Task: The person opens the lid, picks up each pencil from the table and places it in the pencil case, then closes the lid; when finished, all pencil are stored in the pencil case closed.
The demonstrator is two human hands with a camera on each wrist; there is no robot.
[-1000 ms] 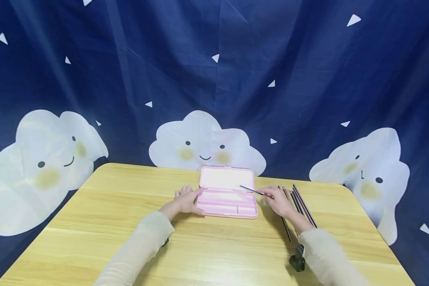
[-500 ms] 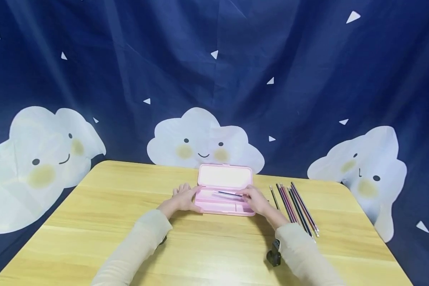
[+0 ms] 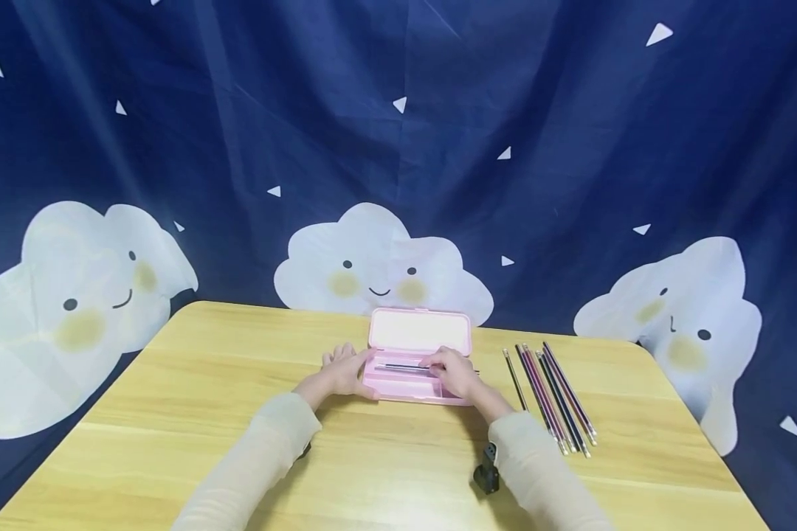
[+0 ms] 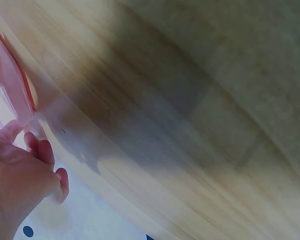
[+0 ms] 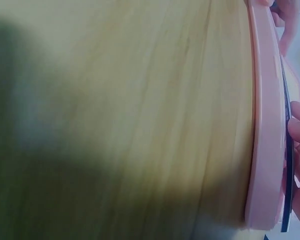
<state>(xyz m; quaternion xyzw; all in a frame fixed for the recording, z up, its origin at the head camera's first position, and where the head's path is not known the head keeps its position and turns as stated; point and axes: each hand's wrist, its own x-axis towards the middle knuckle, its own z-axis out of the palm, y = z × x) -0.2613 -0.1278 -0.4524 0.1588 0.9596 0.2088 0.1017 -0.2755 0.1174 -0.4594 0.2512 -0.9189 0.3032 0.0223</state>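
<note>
A dark blue curtain (image 3: pixel 332 110) with white clouds (image 3: pixel 378 251) hangs behind a wooden table (image 3: pixel 173 413). On the table, near its far edge, stands a pink pencil case (image 3: pixel 398 387), its lid (image 3: pixel 420 330) opened backward. To the right of the case lies a loose bunch of pencils (image 3: pixel 559 398). The left hand (image 3: pixel 342 371) is spread, with its thumb and forefinger touching the left end of the case. The right hand (image 3: pixel 454 375) pinches one dark pencil (image 3: pixel 405 366) between thumb and fingers, over the long rear compartment (image 3: pixel 398 358); whether this pencil touches the bottom, one cannot tell.

Case (image 3: pixel 405 387) — smooth plastic; table (image 3: pixel 372 457) — glossy wood.
</note>
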